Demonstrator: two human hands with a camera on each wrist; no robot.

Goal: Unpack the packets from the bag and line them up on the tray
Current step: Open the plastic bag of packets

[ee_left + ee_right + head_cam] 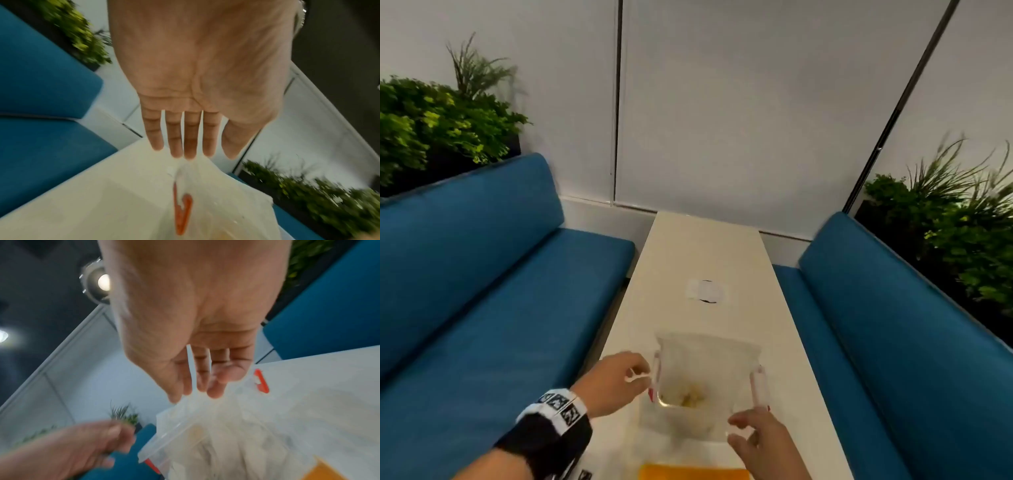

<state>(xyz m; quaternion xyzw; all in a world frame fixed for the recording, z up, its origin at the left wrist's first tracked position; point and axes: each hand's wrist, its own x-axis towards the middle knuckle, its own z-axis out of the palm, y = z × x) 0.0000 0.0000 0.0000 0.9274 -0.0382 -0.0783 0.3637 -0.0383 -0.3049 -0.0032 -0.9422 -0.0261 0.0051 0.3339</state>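
Note:
A translucent plastic bag [705, 366] with red-trimmed handles [182, 216] stands open-mouthed on the white table [705, 246]. Yellowish packets [691, 399] show dimly at its bottom. My left hand [640, 377] pinches the white handle strip at the bag's left rim; in the left wrist view its fingers [191, 146] reach out to the bag's edge [216, 203]. My right hand [743, 428] pinches the film at the near right rim, where the bag [236, 426] rises to my fingertips [213, 391]. An orange tray [693, 472] lies just in front of the bag.
Blue padded benches [482, 308] [893, 325] flank the narrow table. Green plants [431, 130] [962, 233] stand behind both backrests. A white round patch [705, 291] sits mid-table, and the table's far end meets the wall.

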